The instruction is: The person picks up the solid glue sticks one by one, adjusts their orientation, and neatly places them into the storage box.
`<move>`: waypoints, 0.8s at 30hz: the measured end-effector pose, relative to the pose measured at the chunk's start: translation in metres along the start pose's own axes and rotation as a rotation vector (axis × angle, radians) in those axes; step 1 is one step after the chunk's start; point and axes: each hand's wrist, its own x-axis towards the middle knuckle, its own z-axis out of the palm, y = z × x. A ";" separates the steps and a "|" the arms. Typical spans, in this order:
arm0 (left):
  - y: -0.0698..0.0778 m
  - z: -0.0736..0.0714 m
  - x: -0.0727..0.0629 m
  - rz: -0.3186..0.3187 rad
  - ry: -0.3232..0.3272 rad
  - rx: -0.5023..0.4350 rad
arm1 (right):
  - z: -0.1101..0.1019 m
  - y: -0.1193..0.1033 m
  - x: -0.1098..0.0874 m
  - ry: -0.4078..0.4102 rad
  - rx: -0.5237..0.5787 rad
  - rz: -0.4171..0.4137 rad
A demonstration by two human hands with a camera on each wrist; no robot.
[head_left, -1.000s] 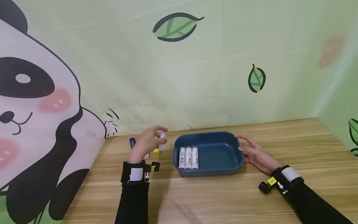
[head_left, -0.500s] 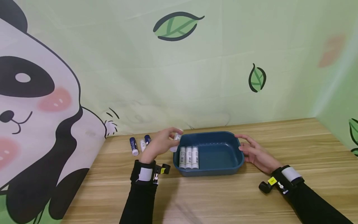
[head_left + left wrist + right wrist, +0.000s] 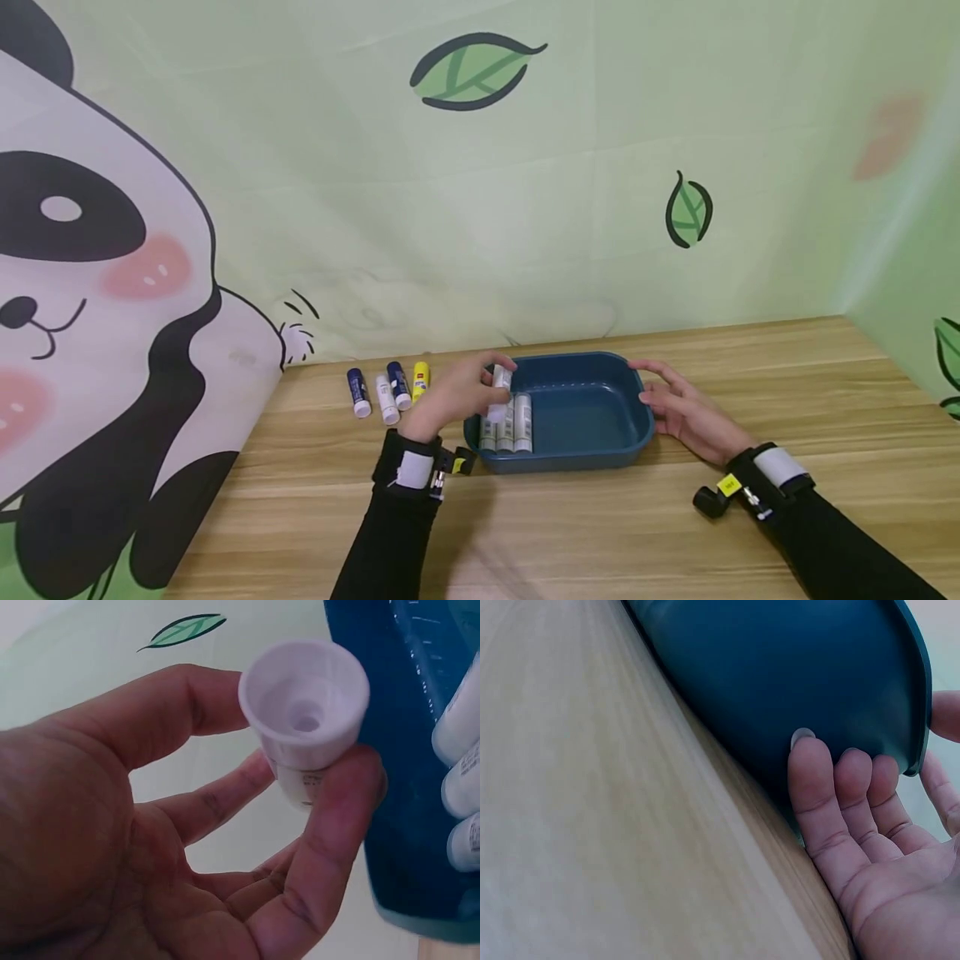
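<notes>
My left hand (image 3: 453, 392) pinches a white glue stick (image 3: 499, 390) over the left end of the blue plastic bin (image 3: 585, 458). In the left wrist view, the hollow white base of this glue stick (image 3: 304, 694) faces the camera, gripped between thumb and fingertip. Below it, inside the bin, three white glue sticks (image 3: 522, 425) lie side by side along the left wall, partly covered by the held one. At the bin's right end, my right hand (image 3: 693, 421) rests its fingertips against the outer wall; the right wrist view shows these fingers (image 3: 810, 780) touching the blue side.
Left of the bin on the wooden table (image 3: 570, 533) lie two dark blue glue sticks (image 3: 358, 392), a white one (image 3: 387, 400) and a yellow one (image 3: 421, 379). A green printed backdrop (image 3: 600, 275) rises behind the table.
My left hand has carried the glue stick rightward from the loose sticks to over the bin, uncovering those sticks. My right hand stays at the bin.
</notes>
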 end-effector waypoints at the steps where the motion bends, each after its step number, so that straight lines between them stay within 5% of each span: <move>1: 0.001 0.001 0.000 -0.004 -0.001 0.004 | 0.000 0.001 0.000 -0.006 0.004 -0.004; 10: 0.013 0.014 0.008 -0.022 -0.070 0.042 | 0.002 0.001 0.000 -0.014 0.007 -0.012; 24: 0.043 0.030 0.039 -0.207 -0.215 0.141 | 0.003 -0.003 0.000 -0.018 0.005 -0.014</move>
